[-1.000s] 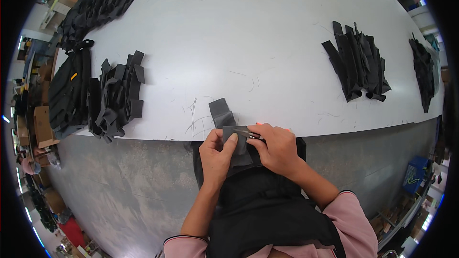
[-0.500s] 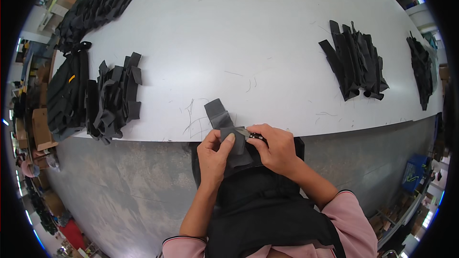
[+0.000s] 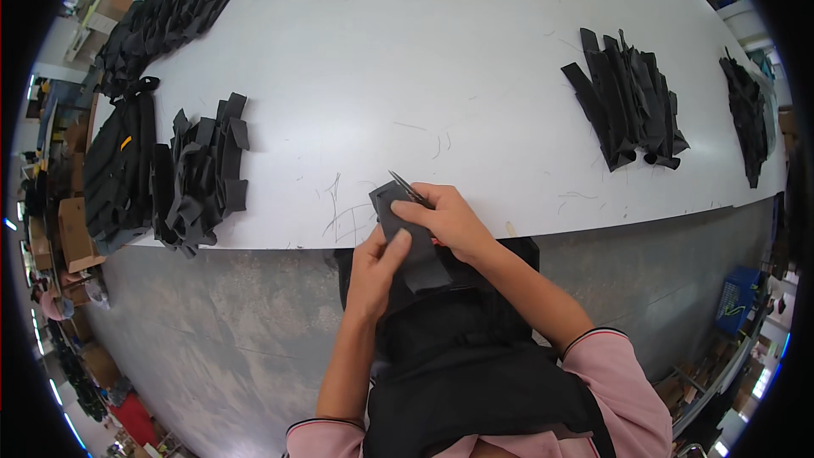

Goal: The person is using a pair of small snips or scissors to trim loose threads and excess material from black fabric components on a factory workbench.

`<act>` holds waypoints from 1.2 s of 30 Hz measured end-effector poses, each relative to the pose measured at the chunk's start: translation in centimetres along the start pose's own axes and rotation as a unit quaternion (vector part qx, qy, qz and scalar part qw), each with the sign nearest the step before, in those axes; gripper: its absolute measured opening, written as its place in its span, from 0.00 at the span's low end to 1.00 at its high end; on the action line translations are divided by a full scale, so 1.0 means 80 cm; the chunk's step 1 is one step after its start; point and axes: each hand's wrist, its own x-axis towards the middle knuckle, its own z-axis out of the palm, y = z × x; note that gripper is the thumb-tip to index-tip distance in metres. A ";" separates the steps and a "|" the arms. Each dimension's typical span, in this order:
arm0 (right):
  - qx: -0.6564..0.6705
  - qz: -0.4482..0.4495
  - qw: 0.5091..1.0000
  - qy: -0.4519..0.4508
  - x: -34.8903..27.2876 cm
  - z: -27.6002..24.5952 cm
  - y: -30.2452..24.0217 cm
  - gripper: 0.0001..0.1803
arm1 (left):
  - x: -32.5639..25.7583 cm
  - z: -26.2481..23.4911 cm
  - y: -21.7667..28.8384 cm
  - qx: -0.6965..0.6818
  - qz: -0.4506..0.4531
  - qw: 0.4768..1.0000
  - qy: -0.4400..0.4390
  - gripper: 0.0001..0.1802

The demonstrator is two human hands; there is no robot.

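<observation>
**Strip held at table edge, tool now visible**

Left pile (image 3: pixel 199 174) lies on the table (image 3: pixel 407 51). The left hand (image 3: pixel 373 276) pinches the strip (image 3: pixel 407 233) from below, thumb on its face. Versus 0.5 s ago, the strip has rotated and a thin metal tool (image 3: pixel 407 188) now protrudes. The right hand (image 3: pixel 449 220) grips tool and strip. The strip's long axis runs upper-left to lower-right, its top over the table edge. Right pile (image 3: pixel 627 102) lies well apart.

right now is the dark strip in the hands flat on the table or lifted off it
Lifted. The dark strip is pinched between the left hand and right hand at the table edge, its lower end hanging over the lap.
</observation>
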 end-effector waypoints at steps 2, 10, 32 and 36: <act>0.013 0.012 0.997 0.078 0.002 0.011 0.006 0.13 | 0.012 -0.013 -0.007 -0.040 -0.049 0.998 -0.001 0.13; -0.322 -0.226 0.909 0.137 -0.086 -0.017 0.009 0.14 | 0.011 -0.002 0.006 -0.058 0.006 0.989 0.133 0.08; -0.471 -0.342 0.809 0.080 -0.083 -0.028 -0.018 0.11 | 0.006 0.005 0.015 0.038 0.048 0.992 0.109 0.09; -0.233 -0.154 0.958 0.066 -0.089 -0.023 -0.006 0.11 | 0.008 0.005 0.013 0.033 0.043 0.993 0.109 0.08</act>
